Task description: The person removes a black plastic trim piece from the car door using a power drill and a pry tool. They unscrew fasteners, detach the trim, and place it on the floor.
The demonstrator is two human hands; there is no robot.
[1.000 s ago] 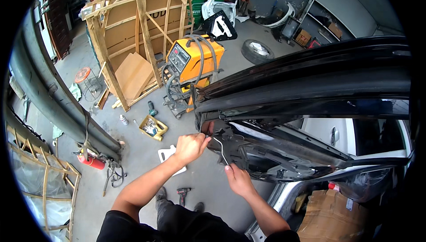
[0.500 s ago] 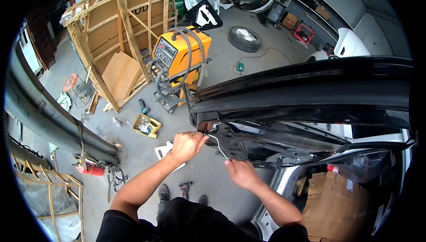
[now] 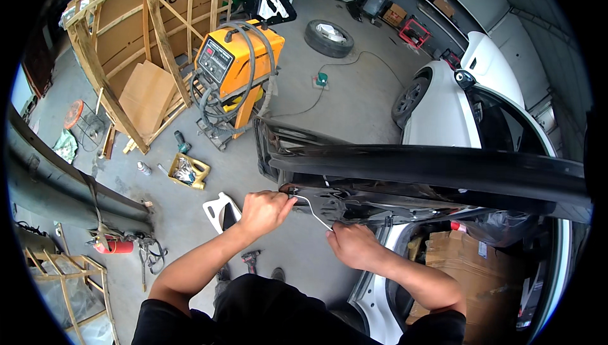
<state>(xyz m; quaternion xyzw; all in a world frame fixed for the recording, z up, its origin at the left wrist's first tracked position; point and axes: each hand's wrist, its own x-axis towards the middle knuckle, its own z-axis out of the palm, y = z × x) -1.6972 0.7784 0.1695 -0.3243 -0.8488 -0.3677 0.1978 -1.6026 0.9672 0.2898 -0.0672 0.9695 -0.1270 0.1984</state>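
A thin, pale, bent rod or cable spans the gap between my two hands, in front of the black car door. My left hand is closed on its upper left end, close to the end of the door. Lower and to the right, my right hand is closed round the other end, its thumb along it. Dark panels and fittings on the door's near face lie just beyond the rod. Whether the rod joins the door behind my left fingers is hidden.
A yellow welding machine with looped hoses stands beyond the door's left end. On the floor lie a cut-open yellow container of small parts, a white panel and a power drill. Cardboard fills the car opening at right.
My view has shifted, showing more of the white car behind the door. The door's top edge sits lower in view. Both hands still hold the rod, the right one slightly farther right.
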